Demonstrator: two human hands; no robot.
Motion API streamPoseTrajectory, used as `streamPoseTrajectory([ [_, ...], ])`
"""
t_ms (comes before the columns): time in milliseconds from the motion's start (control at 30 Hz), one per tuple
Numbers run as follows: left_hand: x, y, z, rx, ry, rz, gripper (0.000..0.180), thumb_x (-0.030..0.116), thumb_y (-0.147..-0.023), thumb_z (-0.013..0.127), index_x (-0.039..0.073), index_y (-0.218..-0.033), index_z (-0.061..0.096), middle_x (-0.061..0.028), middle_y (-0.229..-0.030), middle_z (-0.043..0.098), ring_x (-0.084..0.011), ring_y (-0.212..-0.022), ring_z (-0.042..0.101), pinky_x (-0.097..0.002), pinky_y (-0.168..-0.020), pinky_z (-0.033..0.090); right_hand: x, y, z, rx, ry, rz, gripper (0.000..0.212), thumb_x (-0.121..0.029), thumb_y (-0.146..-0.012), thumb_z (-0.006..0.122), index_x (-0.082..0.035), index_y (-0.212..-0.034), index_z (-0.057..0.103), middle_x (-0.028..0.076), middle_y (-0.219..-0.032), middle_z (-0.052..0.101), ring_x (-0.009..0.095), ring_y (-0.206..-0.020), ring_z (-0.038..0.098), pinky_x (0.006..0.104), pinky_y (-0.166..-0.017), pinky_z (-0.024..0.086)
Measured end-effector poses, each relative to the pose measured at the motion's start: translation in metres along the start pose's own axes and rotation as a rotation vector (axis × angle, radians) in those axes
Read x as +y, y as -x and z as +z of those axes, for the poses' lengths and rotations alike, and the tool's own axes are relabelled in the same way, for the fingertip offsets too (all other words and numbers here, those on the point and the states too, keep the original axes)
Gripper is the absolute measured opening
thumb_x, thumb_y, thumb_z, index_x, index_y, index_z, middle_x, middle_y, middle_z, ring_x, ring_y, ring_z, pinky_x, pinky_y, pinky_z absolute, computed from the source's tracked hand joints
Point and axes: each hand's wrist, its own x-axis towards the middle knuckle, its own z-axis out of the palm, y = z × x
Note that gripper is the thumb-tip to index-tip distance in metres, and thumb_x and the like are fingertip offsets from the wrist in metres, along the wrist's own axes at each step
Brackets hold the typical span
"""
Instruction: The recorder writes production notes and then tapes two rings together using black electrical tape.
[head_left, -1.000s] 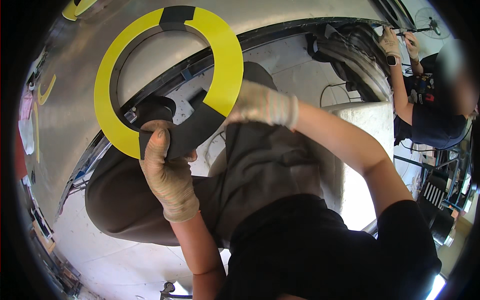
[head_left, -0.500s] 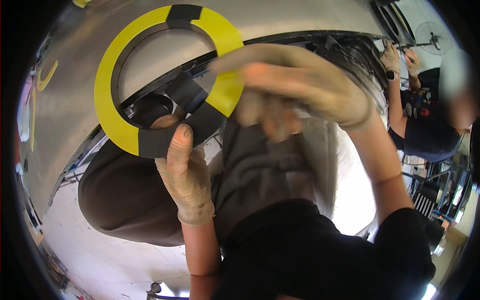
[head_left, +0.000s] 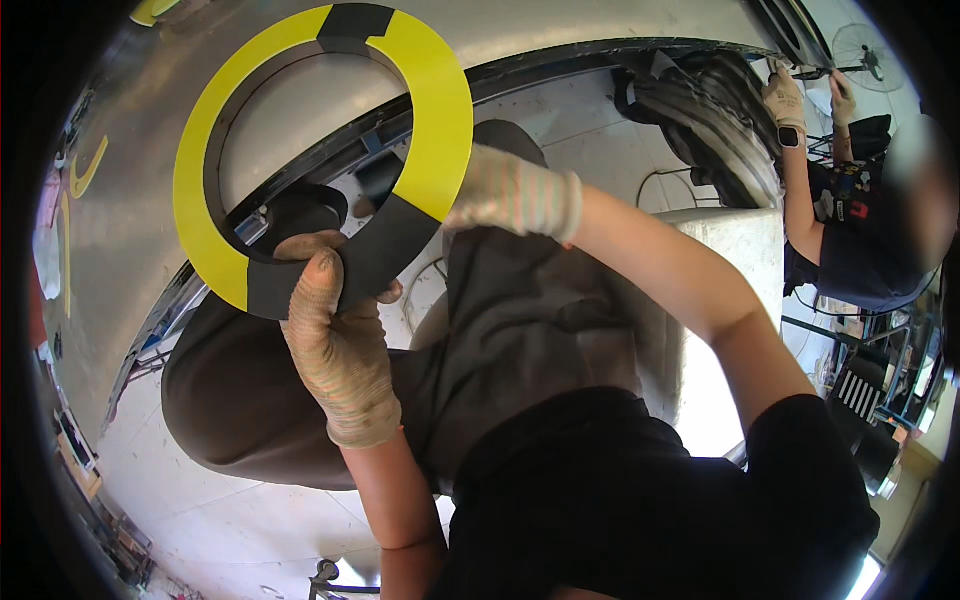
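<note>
A large flat ring [head_left: 203, 150], yellow with black sections, is held up in front of me, tilted so that its face shows. My left hand [head_left: 340, 340], in a striped, stained knit glove, grips the ring's lower black part, thumb on the face and fingers behind. My right hand [head_left: 515, 195], gloved too, is at the ring's right side. Its fingers go behind the ring and are hidden, so whether they touch or hold it does not show. A dark piece [head_left: 380, 182] shows through the opening near the right inner edge.
A metal-topped table [head_left: 130, 200] with a dark edge curves across the front. Yellow curved strips [head_left: 90, 167] lie at its left. To the right are a pale block [head_left: 735, 245], striped dark cloth [head_left: 715, 115] and a co-worker's gloved hands [head_left: 785, 98]. A fan [head_left: 868, 58] stands behind.
My right hand has gone from a blurred sweep in front of the ring's right side to behind it. The ring and my left hand have shifted slightly left.
</note>
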Motion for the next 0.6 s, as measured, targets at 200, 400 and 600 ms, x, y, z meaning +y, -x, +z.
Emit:
streamPoseTrajectory([
  [200, -0.014, 0.005, 0.010, -0.115, 0.269, 0.009, 0.042, 0.029, -0.093, 0.068, 0.003, -0.124, 0.060, -0.0102, -0.131, 0.058, -0.0227, -0.129, 0.052, -0.0482, -0.118, 0.032, -0.007, -0.007, 0.004, 0.050, -0.656, -0.078, 0.062, -0.028, -0.096, 0.067, 0.004, -0.145, 0.045, 0.011, -0.135, 0.059, 0.021, -0.122, 0.058, 0.0345, -0.104, 0.047],
  [400, -0.017, 0.005, 0.025, 0.086, 0.158, 0.029, 0.038, 0.023, -0.092, 0.068, 0.002, -0.123, 0.058, -0.0141, -0.128, 0.057, -0.0242, -0.126, 0.053, -0.0430, -0.116, 0.036, -0.090, 0.054, -0.054, 0.124, -0.742, 0.263, 0.048, -0.028, -0.100, 0.057, 0.008, -0.132, 0.057, 0.017, -0.120, 0.065, 0.023, -0.097, 0.069, 0.0283, -0.080, 0.056],
  [600, -0.018, 0.001, 0.013, 0.125, 0.166, -0.004, 0.037, 0.018, -0.094, 0.065, 0.001, -0.125, 0.056, -0.0130, -0.129, 0.059, -0.0231, -0.125, 0.055, -0.0413, -0.109, 0.044, -0.134, -0.029, -0.036, 0.062, -0.915, 0.661, 0.040, -0.029, -0.104, 0.053, 0.007, -0.119, 0.064, 0.010, -0.083, 0.069, 0.012, -0.068, 0.071, 0.0183, -0.055, 0.053],
])
